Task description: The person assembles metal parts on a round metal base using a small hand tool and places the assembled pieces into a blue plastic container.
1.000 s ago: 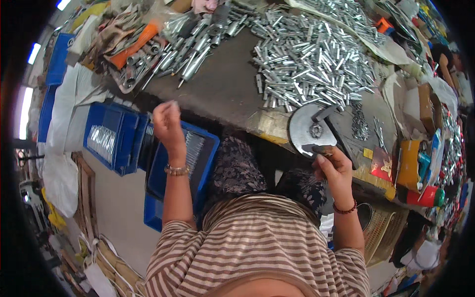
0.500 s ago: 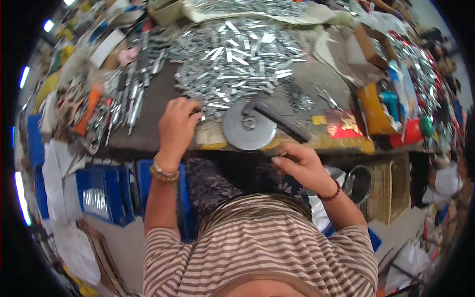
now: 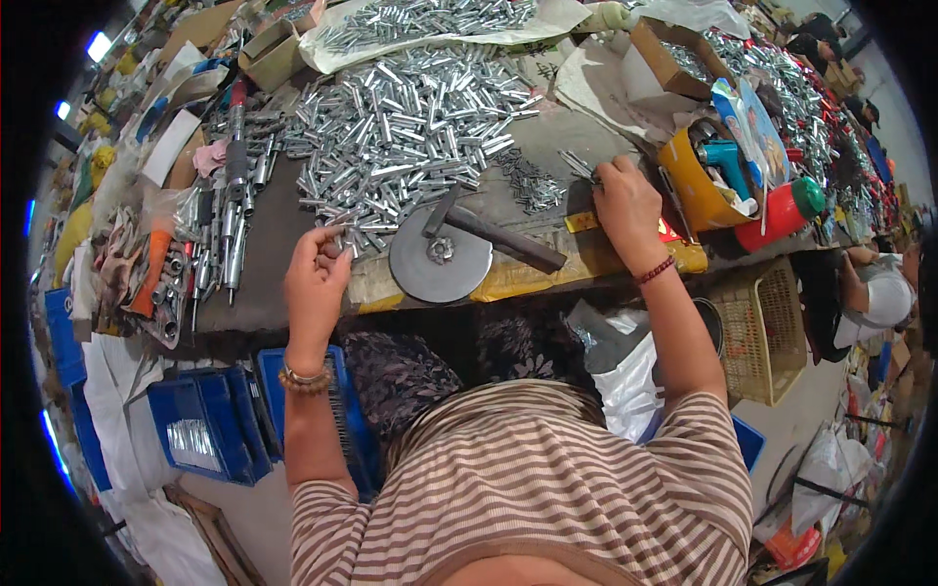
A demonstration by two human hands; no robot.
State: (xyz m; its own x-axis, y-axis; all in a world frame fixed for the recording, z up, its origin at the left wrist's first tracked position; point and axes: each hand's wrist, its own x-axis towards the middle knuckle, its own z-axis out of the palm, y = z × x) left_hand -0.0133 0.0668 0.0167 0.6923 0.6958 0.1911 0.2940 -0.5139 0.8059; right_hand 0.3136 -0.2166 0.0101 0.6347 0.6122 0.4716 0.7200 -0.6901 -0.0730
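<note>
My left hand [image 3: 315, 283] is at the table's front edge, thumb and fingers pinched on a short silver metal piece [image 3: 339, 244]. Just beyond it spreads a heap of short silver metal tubes [image 3: 391, 127]. A round grey metal disc [image 3: 440, 269] lies to the right of that hand, and a hammer [image 3: 498, 239] rests across it with its head on the disc. My right hand [image 3: 630, 210] reaches over the table, its fingers bent down and closed at the end of a few thin metal pieces [image 3: 576, 164]. What its fingertips hold is hidden. Small dark pins [image 3: 531, 183] lie in a pile nearby.
Ratchets and sockets [image 3: 234, 195] crowd the left side, beside an orange-handled tool [image 3: 151, 273]. On the right stand a yellow container [image 3: 699, 186], a red bottle with a green cap [image 3: 782, 215] and a cardboard box [image 3: 674, 59]. Blue bins [image 3: 200, 430] and a yellow crate [image 3: 767, 332] sit below.
My right hand has moved from the table's front edge, near my lap, forward and right to the thin metal pieces. My left hand stays beside the heap, still pinched. The view has shifted.
</note>
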